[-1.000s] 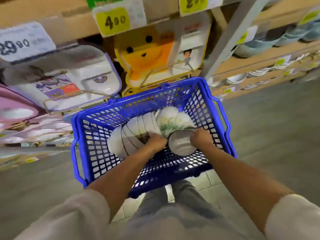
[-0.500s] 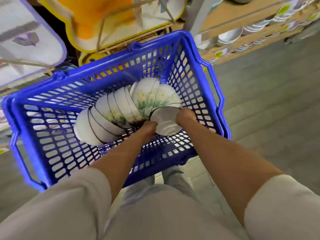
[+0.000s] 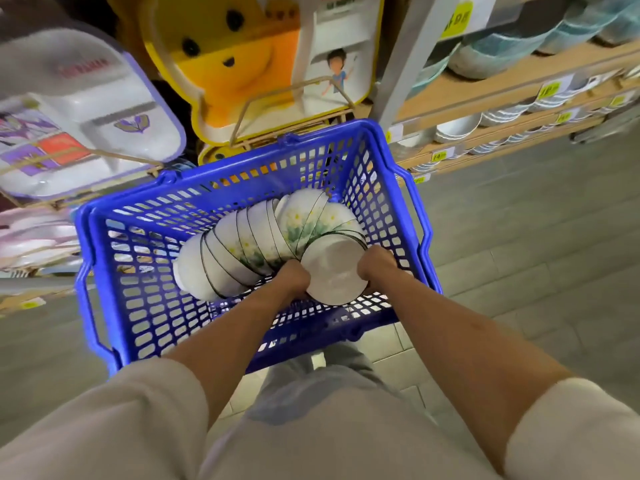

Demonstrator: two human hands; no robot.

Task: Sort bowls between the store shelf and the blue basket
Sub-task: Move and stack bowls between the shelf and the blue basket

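1. Both hands are in the blue basket: left hand and right hand, grip closed round the front bowl of the nested row.
2. Yank it and the curved row could roll and chip.
3. It looks slick, so it may slip on the way to the store shelf.

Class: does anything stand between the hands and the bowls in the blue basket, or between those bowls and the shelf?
Nothing at the hands: left hand and right hand grip the bowl stack. Toward the shelf, only the far wall of the blue basket stands between; the stack would need lifting over it.
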